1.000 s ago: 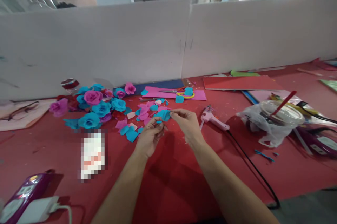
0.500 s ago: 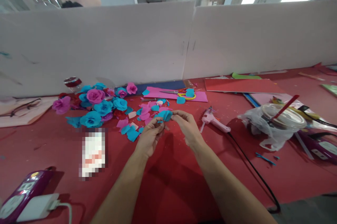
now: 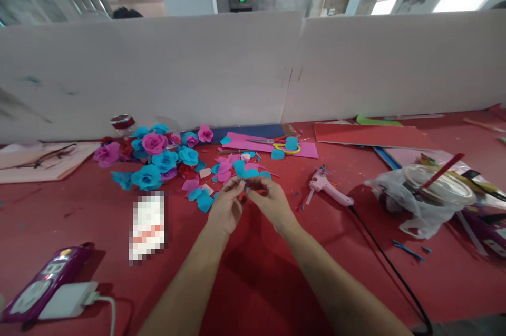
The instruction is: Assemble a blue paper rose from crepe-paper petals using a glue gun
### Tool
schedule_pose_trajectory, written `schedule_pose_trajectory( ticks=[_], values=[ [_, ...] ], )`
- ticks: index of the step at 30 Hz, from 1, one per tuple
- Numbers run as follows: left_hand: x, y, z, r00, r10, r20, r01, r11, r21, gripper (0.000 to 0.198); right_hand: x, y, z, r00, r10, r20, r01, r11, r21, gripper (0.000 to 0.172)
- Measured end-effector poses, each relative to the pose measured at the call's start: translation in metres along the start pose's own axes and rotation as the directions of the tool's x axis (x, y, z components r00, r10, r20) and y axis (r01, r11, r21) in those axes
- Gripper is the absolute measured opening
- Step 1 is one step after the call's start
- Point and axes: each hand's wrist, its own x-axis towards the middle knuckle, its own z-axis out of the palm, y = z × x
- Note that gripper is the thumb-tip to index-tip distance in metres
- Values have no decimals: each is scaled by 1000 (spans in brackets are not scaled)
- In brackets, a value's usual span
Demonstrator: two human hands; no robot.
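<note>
My left hand (image 3: 226, 208) and my right hand (image 3: 269, 200) meet over the red table (image 3: 253, 273), fingers pinched together on a small blue paper flower piece (image 3: 249, 174). Loose blue and pink petals (image 3: 221, 170) lie just beyond my fingers. A heap of finished blue and pink paper roses (image 3: 156, 157) sits to the left of them.
A pink glue gun (image 3: 328, 188) with a black cord lies right of my hands. Scissors (image 3: 276, 142) rest on a pink sheet at the back. A plastic bag with a lidded cup (image 3: 427, 191) sits far right. A purple power strip (image 3: 43, 283) is near left.
My two hands have drawn closer together and nearer to me, with the blue piece still pinched between them. The camera view has shifted slightly right and down.
</note>
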Motion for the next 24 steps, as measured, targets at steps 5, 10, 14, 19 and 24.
schedule_pose_trajectory(
  ticks=[5, 10, 14, 19, 24],
  values=[
    [-1, 0, 2, 999, -5, -43, 6, 1000, 31, 20, 1, 9, 3, 999, -38, 25, 39, 998, -40, 16],
    [-5, 6, 4, 999, -30, -40, 34, 995, 89, 18, 2, 10, 2, 999, -12, 39, 8, 995, 99, 14],
    [-4, 12, -1, 999, -23, 37, 19, 992, 124, 19, 3, 7, 0, 999, 7, 44, -13, 992, 123, 14],
    [2, 15, -8, 1000, 17, 19, -19, 989, 149, 21, 2, 3, -1, 998, 43, 48, -48, 993, 105, 12],
    [4, 18, -8, 999, 35, -34, -30, 987, 160, 20, 1, -1, -1, 994, 55, 95, -62, 995, 73, 12]
  ],
)
